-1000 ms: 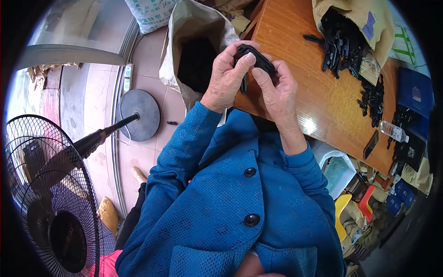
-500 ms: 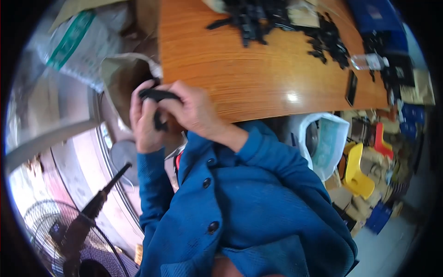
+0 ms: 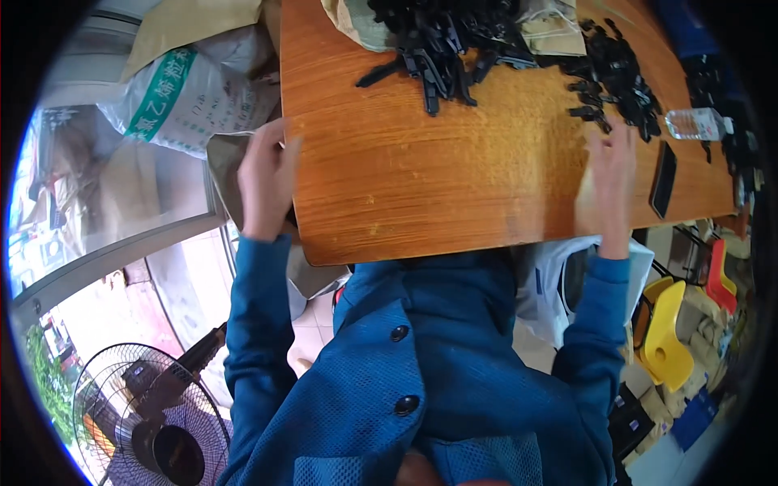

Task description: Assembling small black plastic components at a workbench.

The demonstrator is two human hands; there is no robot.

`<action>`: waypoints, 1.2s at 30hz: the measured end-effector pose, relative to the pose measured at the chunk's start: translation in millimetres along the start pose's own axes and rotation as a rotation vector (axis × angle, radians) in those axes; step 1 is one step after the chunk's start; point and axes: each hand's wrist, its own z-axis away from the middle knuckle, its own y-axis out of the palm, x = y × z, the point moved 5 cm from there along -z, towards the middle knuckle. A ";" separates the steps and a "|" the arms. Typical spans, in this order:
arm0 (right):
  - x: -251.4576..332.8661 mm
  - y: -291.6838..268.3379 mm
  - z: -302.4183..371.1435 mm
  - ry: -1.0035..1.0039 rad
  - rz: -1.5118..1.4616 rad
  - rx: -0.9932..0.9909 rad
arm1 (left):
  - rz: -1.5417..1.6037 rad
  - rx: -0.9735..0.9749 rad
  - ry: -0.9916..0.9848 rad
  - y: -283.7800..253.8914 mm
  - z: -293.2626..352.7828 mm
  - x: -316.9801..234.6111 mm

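My left hand [image 3: 266, 185] hangs at the table's left edge beside a brown sack [image 3: 227, 166]. Its fingers are loosely bent and apart, and nothing shows in them. My right hand [image 3: 610, 174], blurred by motion, stretches over the right part of the wooden table [image 3: 438, 186]. Its fingertips come up to the near edge of a small pile of black plastic parts [image 3: 620, 77]; its fingers look open. Farther left lies a larger heap of long black plastic parts [image 3: 433, 53].
A clear plastic bottle [image 3: 697, 125] and a flat black phone-like object [image 3: 664, 180] lie right of my right hand. A white bag [image 3: 547, 283] stands below the table's front edge. Full white sacks [image 3: 186, 101] are at the left, a fan [image 3: 150, 413] at lower left, a yellow chair [image 3: 666, 340] at right.
My hands were together left of the table, holding a black part. They have separated; the right has swung across to the small pile. The black part no longer shows in either hand.
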 end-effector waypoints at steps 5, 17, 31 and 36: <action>-35.8 14.6 -25.4 -0.124 0.318 0.166 | -0.449 0.103 0.500 78.3 -57.3 -88.5; 98.9 26.9 15.4 0.259 -1.204 0.159 | 0.963 0.528 -0.201 89.9 -12.7 -57.6; 247.5 35.4 96.0 0.102 -1.234 0.122 | 1.529 0.281 -0.313 78.9 80.9 -64.8; 256.8 13.4 104.9 -0.307 -0.773 -0.085 | 1.370 0.217 -0.271 72.5 97.9 -69.9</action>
